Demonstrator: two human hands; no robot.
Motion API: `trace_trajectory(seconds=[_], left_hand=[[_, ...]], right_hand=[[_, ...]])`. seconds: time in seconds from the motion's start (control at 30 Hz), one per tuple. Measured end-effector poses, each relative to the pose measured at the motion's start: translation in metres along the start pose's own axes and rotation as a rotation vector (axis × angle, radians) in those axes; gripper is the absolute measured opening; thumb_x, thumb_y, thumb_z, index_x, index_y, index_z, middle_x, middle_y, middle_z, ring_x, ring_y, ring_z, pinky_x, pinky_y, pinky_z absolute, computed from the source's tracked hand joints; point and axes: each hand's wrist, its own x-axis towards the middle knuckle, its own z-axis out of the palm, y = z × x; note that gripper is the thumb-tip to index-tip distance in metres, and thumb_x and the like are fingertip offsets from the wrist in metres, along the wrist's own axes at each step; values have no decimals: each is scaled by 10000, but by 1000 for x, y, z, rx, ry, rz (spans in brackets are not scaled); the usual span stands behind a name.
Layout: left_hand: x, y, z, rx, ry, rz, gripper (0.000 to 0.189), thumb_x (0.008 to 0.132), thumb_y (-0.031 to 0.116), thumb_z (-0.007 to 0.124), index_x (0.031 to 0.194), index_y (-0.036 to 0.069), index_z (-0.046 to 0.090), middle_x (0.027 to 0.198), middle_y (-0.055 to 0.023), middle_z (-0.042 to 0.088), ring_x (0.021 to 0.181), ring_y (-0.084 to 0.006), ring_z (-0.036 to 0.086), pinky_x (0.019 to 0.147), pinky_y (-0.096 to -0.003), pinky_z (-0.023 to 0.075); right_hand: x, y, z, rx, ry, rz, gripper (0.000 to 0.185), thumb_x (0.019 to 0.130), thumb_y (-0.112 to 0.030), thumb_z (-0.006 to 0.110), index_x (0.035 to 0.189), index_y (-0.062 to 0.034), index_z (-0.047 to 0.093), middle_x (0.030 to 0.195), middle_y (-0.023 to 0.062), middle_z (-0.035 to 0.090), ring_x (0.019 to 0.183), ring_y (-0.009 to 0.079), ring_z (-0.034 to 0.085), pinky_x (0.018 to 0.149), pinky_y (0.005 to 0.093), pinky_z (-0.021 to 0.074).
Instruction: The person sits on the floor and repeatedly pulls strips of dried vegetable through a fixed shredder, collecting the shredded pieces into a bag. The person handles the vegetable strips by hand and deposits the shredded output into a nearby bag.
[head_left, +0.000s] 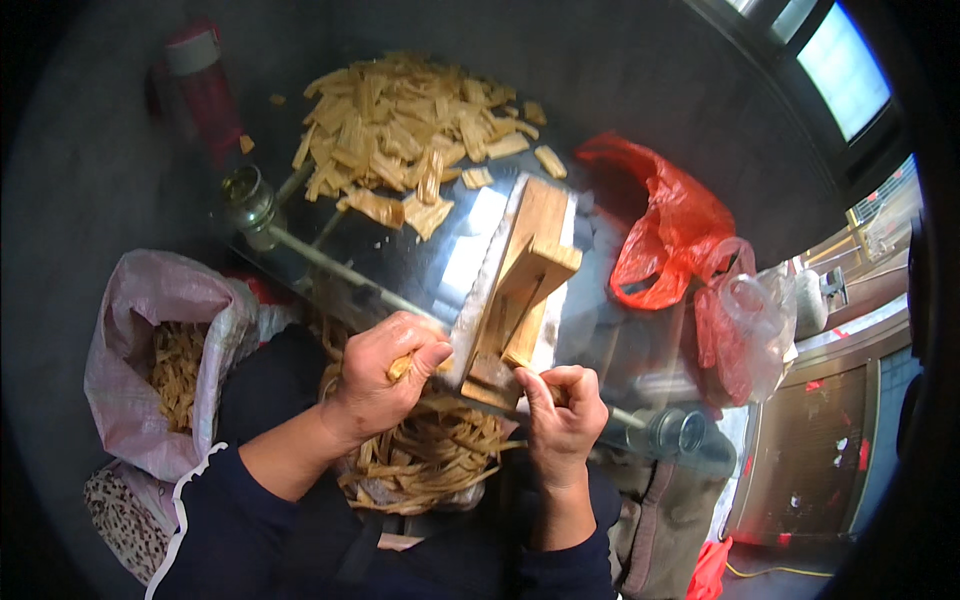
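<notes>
My left hand (394, 367) is closed around a yellowish strip, whose end (400, 367) pokes out between thumb and fingers. At the near end of a wooden jig (536, 270) my right hand (566, 401) pinches another yellowish strip piece (519, 360). The jig has an upright wooden block and lies on a pale cloth (480, 315) on a glass-topped table (390, 262). Beyond it, flat yellowish pieces (405, 120) form a heap. Long yellowish strips (427, 457) lie in a bundle below my hands, by my lap. What the strips are made of I cannot tell.
An open woven sack (120, 360) with more yellowish pieces stands at the left. Glass cylinders (259, 206) are at the table's corners. Red (667, 217) and clear plastic bags (750, 307) lie at the right. A pinkish-red container (206, 97) is at the far left.
</notes>
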Motion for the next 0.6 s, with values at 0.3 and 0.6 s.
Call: trace_trajectory(seconds=[0.3,0.6], left_hand=[[-31,23,-3,-601,-406,-712,264,921,140,493,749,-15,619,654,-55,601,627,-80,532,580,-270,448],[-15,27,-19,-911,-1140,-241,331,915,308,603,1057,19,682,938,-85,697,745,-205,651,660,-283,499]], right_hand=[[-15,-34,15,260,-449,-613,201,712,-117,773,728,-91,575,573,40,529,461,193,523,411,300,380],[-6,-24,-12,282,-525,-190,172,855,-85,642,702,-24,591,567,84,544,449,228,521,445,316,400]])
